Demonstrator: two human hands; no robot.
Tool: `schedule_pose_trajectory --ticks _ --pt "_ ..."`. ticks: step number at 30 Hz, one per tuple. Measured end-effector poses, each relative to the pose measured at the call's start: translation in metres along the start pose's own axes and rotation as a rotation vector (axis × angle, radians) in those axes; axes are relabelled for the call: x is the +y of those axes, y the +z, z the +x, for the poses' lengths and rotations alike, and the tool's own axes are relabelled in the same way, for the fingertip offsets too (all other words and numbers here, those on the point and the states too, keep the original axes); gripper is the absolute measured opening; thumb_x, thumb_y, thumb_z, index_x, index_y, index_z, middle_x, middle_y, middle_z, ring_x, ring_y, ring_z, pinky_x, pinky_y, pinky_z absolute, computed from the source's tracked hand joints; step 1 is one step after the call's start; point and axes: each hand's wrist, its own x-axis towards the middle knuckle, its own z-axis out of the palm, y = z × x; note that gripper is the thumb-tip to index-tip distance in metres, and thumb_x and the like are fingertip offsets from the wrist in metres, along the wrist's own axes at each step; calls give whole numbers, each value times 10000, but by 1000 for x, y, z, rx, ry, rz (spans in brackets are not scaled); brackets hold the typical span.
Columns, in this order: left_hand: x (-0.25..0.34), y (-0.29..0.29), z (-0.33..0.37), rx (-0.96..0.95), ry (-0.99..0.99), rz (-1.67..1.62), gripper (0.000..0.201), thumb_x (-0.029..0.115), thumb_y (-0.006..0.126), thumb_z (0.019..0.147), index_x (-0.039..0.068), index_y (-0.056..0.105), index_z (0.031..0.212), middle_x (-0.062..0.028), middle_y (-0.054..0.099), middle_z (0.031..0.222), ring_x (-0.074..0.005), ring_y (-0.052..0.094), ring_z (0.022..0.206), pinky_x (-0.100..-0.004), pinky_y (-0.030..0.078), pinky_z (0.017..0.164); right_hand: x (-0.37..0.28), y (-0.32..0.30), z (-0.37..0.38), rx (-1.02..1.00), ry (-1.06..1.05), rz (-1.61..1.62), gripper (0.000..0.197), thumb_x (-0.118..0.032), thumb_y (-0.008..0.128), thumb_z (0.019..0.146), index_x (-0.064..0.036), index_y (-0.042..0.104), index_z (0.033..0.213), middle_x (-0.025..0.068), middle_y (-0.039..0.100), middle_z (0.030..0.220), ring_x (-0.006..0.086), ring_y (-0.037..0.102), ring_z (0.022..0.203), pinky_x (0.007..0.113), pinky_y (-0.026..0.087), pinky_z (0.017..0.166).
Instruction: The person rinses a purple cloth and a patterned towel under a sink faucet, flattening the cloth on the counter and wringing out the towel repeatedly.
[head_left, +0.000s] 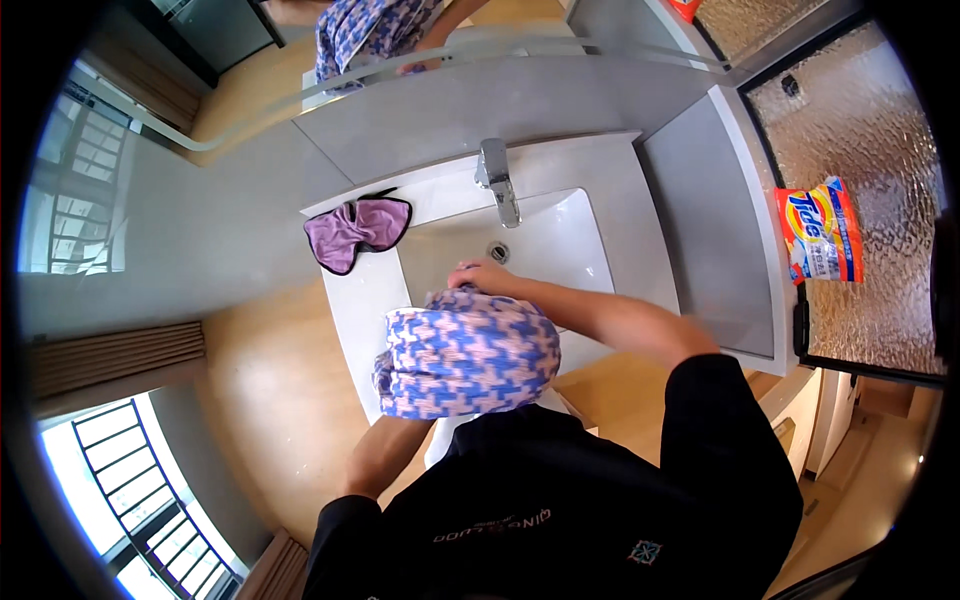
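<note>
A blue, pink and white houndstooth-patterned cloth [470,358] hangs bunched in front of me, over the near edge of the white sink [560,235]. My right hand [482,276] reaches across from the right, its fingers closed on the gathered far end of the cloth. From the lower left my left forearm [385,455] goes in under the cloth, which hides my left hand and its fingers. A purple eye mask [358,232] with black edging lies on the counter's left corner, apart from both hands.
A chrome faucet [498,182] stands behind the basin, above a round drain [498,252]. An orange detergent bag [820,232] sits at the right, by a textured glass panel [870,120]. Along the back, a mirror [240,60] reflects the cloth and my arms.
</note>
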Motion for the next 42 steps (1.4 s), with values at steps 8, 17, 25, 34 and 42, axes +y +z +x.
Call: schedule_pose_trajectory --ticks 8,17,25,34,42 --pt "53 19 -12 -50 -154 45 674 88 859 695 73 535 1286 -48 689 932 -169 662 815 -332 484 783 -103 18 -79 349 -602 -262 756 -189 785 792 -46 403 1429 222 546 1349 363 526 1282 416 388 1105" --pt "34 58 -7 -326 -676 -243 637 94 863 686 47 562 1246 -69 683 880 -165 658 753 -308 505 703 -190 93 -81 1041 -1221 -266 493 -204 699 893 -105 400 1272 211 536 1389 370 489 1327 476 385 1102" --pt "45 118 -5 -219 -966 26 606 98 867 678 25 587 1211 -87 676 833 -162 654 697 -286 524 632 -276 -33 -137 1427 -1615 -817 338 -180 720 893 -215 481 1129 108 704 1201 314 652 1146 395 430 943" --pt "36 149 39 359 -1009 1337 443 210 879 636 -45 671 932 -99 674 795 -172 650 624 -307 527 606 -258 -64 -206 700 -1147 -1601 166 -145 631 846 -149 654 1011 42 705 1078 181 669 987 296 430 743" --pt "-20 -6 15 729 -949 1796 665 347 867 518 -126 684 949 -284 711 937 -368 721 904 -397 578 783 -142 -42 -116 105 -459 -1756 325 -131 742 708 -97 712 1030 43 730 887 231 717 830 356 536 700"
